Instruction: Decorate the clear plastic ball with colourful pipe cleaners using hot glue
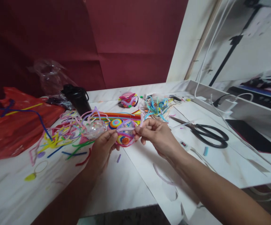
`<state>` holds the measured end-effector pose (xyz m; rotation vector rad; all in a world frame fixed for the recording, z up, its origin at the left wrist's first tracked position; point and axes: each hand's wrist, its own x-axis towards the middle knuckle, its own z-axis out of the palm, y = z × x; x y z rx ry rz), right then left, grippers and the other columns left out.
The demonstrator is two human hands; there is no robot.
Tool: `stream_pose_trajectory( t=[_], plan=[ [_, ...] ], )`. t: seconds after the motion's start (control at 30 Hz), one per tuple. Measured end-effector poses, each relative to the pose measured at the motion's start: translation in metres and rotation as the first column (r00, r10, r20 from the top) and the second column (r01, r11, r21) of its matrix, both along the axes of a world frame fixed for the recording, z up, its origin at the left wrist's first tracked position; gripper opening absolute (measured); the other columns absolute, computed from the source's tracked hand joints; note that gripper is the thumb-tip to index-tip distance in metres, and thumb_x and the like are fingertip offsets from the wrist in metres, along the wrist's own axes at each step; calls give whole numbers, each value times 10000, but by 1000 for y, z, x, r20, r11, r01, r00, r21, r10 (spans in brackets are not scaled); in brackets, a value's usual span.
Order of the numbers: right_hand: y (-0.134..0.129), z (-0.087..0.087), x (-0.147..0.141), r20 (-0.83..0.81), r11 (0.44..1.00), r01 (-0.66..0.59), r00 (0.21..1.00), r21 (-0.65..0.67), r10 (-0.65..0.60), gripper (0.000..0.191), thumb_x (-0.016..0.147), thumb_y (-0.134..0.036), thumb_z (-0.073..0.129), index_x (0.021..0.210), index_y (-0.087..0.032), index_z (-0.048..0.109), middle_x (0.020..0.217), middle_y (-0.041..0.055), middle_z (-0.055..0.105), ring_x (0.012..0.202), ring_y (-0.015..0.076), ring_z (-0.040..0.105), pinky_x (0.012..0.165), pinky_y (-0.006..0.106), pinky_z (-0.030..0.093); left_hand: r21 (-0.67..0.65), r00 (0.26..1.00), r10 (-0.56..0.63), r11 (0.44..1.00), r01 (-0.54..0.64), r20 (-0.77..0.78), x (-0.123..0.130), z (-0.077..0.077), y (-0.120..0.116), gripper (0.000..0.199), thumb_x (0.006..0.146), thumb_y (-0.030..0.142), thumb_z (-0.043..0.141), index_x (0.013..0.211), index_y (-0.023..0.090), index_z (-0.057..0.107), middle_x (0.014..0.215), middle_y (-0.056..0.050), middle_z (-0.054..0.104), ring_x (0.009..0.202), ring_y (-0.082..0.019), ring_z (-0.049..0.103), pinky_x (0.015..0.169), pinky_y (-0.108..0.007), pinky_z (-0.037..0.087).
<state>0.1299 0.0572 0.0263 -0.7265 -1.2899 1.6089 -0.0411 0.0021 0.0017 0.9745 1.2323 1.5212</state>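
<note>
My left hand (104, 145) grips a small rounded ornament (124, 140) by its left edge, thumb on top. The ornament has pink and purple fuzzy edging with orange and yellow coils. Across its upper part runs a lilac pipe cleaner (127, 129), whose right end is pinched between the thumb and fingers of my right hand (155, 136). A striped rainbow coil (115, 123) shows just behind the ornament's upper left. Further left, a clear plastic ball (94, 129) sits among loose pipe cleaners (66, 132).
Black-handled scissors (208, 134) lie to the right, near a dark flat pad (254, 136) and cables. At left are a red plastic bag (27, 125) and a black bottle (76, 98). A pink decorated ball (128, 100) and a blue pipe-cleaner tangle (157, 106) stand at the back.
</note>
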Motion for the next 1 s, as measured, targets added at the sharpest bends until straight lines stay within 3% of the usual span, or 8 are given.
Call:
stream_pose_trajectory(
  t=[0.43,0.57,0.63,0.7,0.73,0.83,0.9,1.0],
  plan=[
    [-7,-13,-7,148,969,177,968,171,-203,350,601,-398,825,632,-183,551,500,-37,547,419,85,458,398,216,354,-10,998,39,999,-39,-43,-1,-3,2,315,639,421,770,719,146,637,608,19,577,516,-89,483,477,-208,406],
    [-10,-17,-5,171,933,154,961,324,-218,245,704,-336,746,656,-181,562,548,-28,551,464,91,472,442,226,378,-19,998,43,999,-44,-54,0,-2,2,307,646,424,759,703,148,638,598,23,568,510,-88,479,468,-204,408],
    [-12,-18,-2,232,884,130,939,449,-256,167,766,-287,680,680,-181,585,589,-9,590,509,106,513,482,236,413,-17,997,46,999,-48,-60,-1,-3,1,306,656,427,755,691,147,635,609,20,571,512,-86,482,470,-202,408],
    [-13,-18,2,274,784,105,901,612,-335,108,819,-239,620,726,-184,615,651,11,648,550,119,559,525,245,451,-16,997,49,999,-50,-57,0,-2,1,309,655,431,756,689,149,634,614,18,571,513,-86,481,469,-202,407],
    [-13,-18,4,272,707,87,885,702,-378,96,841,-213,594,754,-187,625,688,20,673,571,123,580,546,247,468,-20,997,48,999,-49,-55,0,-2,1,309,654,431,756,690,149,635,616,16,571,516,-88,481,468,-203,408],
    [-12,-16,10,215,408,-14,867,913,-449,128,895,-140,521,845,-187,629,799,50,712,691,147,642,631,261,512,-37,998,37,999,-39,-54,0,-1,1,310,643,432,758,679,149,636,610,13,564,518,-93,479,461,-203,405],
    [-9,-16,13,202,236,-97,856,967,-475,167,914,-105,481,879,-180,625,850,72,716,774,168,660,679,283,526,-39,998,28,999,-31,-62,0,-1,0,314,647,438,752,668,148,634,606,13,555,514,-91,472,458,-201,403],
    [-6,-16,15,206,81,-191,842,978,-499,193,924,-82,459,894,-170,628,889,95,717,807,184,660,691,306,532,-37,997,23,999,-25,-74,0,-1,0,323,676,453,732,655,149,623,605,11,554,519,-87,468,459,-193,398]
  ],
)
